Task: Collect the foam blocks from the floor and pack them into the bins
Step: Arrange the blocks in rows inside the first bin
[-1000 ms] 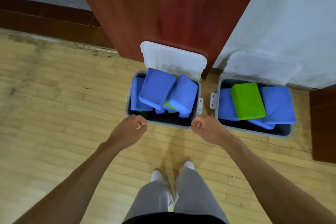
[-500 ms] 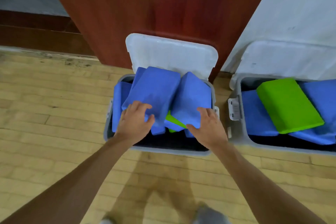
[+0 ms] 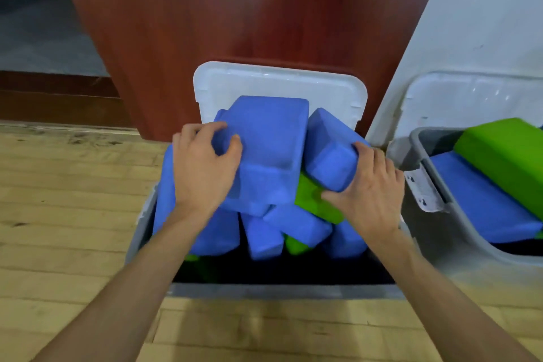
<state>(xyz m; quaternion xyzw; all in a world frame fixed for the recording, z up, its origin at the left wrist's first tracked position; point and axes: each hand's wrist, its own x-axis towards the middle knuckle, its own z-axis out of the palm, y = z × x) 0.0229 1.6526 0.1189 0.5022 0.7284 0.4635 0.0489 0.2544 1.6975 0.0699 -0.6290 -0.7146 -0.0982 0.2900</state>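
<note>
wooden floor (image 3: 73, 214) underfoot; over the near grey bin (image 3: 279, 291), our left hand (image 3: 202, 173) curls round a large blue foam block (image 3: 270, 150), our right hand (image 3: 367, 197) grips a second blue block (image 3: 329, 153), both atop the bin's heap; behind, white lid (image 3: 279, 82), red-brown door (image 3: 249, 9).

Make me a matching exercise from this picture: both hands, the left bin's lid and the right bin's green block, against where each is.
1 left hand
2 right hand
3 left bin's lid
4 right bin's green block

A lies on a flat blue block
B stands before the red panel
C grips the large blue block
D grips the smaller blue block

Pairs: 1-C, 2-D, 3-B, 4-A
</note>
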